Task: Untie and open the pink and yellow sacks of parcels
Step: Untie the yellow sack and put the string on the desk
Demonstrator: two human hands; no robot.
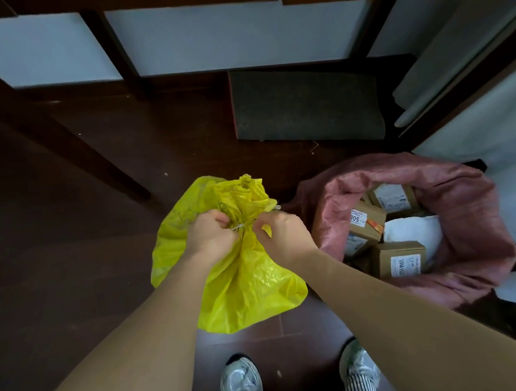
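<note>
the yellow sack (pixel 241 277) stands on the dark wooden floor (pixel 69 241), directly in front of the person, its neck gathered into a bunch and bound by a pale tie (pixel 240 226). the left hand (pixel 209 236) grips the gathered neck at the tie from the left, fingers curled around the plastic. the right hand (pixel 280 236) meets it from the right, thumb and forefinger pinching at the tie, the remaining fingers curled. the bunched top of the sack rises above both hands. just to the right, the pink sack (pixel 467 209) sits on the floor with its mouth open and the rim rolled outward. inside it lie several brown cardboard parcels (pixel 400 259) with white labels and one white soft parcel (pixel 414 232). beyond the sacks a dark mat (pixel 305 105) lies on the floor against the wall. at the lower edge, two grey and white sneakers (pixel 240 385) are visible.
</note>
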